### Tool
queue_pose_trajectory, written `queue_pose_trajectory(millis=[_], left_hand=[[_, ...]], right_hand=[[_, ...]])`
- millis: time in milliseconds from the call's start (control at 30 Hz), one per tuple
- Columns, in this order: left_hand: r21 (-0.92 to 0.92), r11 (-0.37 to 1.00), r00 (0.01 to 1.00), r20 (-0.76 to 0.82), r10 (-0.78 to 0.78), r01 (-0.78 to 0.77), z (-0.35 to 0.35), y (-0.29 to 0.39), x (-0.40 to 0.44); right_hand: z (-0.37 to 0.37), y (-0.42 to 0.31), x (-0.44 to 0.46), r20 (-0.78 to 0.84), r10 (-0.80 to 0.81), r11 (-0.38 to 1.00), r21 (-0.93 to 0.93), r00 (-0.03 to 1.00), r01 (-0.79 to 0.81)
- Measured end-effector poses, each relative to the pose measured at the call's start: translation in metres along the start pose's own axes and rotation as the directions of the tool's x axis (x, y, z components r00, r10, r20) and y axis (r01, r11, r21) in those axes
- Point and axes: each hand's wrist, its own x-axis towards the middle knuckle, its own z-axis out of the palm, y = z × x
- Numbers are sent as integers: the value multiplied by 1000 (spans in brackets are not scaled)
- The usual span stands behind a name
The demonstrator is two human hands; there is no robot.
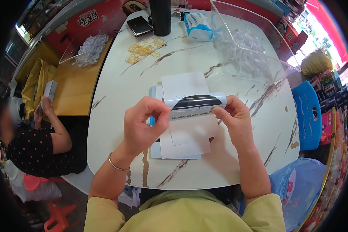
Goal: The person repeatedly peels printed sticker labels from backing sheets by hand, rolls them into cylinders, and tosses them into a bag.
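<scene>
Between my hands is a curled printed sheet with a dark umbrella picture and the words "WINDPROOF UMBR…", the rest covered by fingers. My left hand pinches its left end, and a bracelet circles that wrist. At the other end, my right hand grips the sheet between thumb and fingers. Under it, a loose stack of paper sheets, white side up with light blue edges showing, lies on the marbled table.
Yellow rubber bands, a phone, a black bottle and a tissue pack are at the back. A clear bin holds translucent pieces. A blue chair stands right; another person handles a small box at left.
</scene>
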Motion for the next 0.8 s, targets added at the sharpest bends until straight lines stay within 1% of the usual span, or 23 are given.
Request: queue_pose_trajectory(millis=[67, 167, 267, 367, 467, 567, 667, 767, 800], left_hand=[[-68, 995, 997, -21, -77, 75, 0, 0, 1], [-121, 989, 994, -56, -92, 85, -1, -6, 0], [-165, 976, 987, -59, -153, 141, -2, -6, 1], [-183, 974, 988, -58, -146, 133, -3, -8, 1], [-148, 978, 986, -64, -157, 146, 0, -4, 0], [-47, 997, 999, 9, -53, 53, 4, 0, -1], [21, 1000, 998, 57, 3, -5, 7, 2, -4], [51, 997, 995, 79, 59, -63, 13, 1, -6], [63, 994, 992, 91, 85, -91, 14, 1, -6]], right_hand=[[-1, 0, -1, 17, 16, 1000, 13, 1000, -17], [-2, -1, -1, 26, -1, 1000, -4, 1000, 1], [1, -6, -1, 1, 16, 999, 48, 1000, -16], [2, -5, 0, -11, 25, 997, 76, 1000, -24], [2, -5, 0, -29, 7, 997, 71, 1000, -5], [0, 0, 2, -53, -56, 998, 21, 997, 57], [-1, 1, 1, -64, -7, 998, -62, 998, 3], [10, -7, -3, -91, -8, 999, -51, 996, 3], [13, -4, -3, -100, -23, 996, -85, 995, 14]])
